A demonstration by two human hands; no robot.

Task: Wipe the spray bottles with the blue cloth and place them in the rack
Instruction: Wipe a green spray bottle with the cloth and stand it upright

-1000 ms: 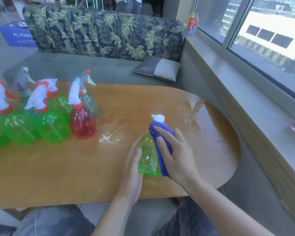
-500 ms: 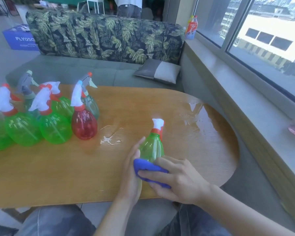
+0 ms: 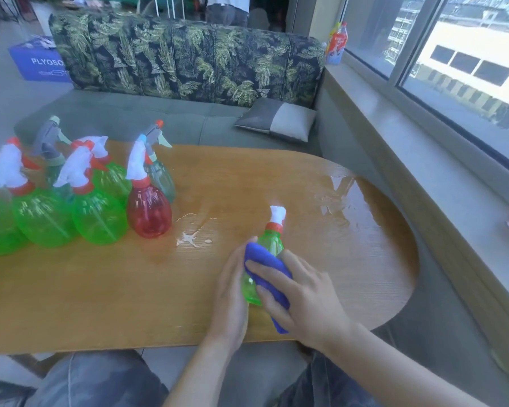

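A green spray bottle (image 3: 272,242) with a white nozzle and red collar stands on the wooden table (image 3: 130,289) near its front edge. My left hand (image 3: 231,292) holds its left side. My right hand (image 3: 303,298) presses the blue cloth (image 3: 266,264) against the bottle's front and right side, fingers curled over the cloth. Further left stand a red spray bottle (image 3: 149,211), several green spray bottles (image 3: 99,214) and two grey-topped ones (image 3: 159,168). No rack is in view.
Water puddles (image 3: 193,239) lie on the table beside the red bottle, and more wet patches (image 3: 335,198) at the far right. A leaf-patterned sofa (image 3: 188,60) with a cushion (image 3: 276,120) runs behind. A window sill (image 3: 423,160) runs along the right.
My right hand with the cloth went from the bottle's upper part down to its base, then back up onto its middle. My left hand stayed on the bottle.
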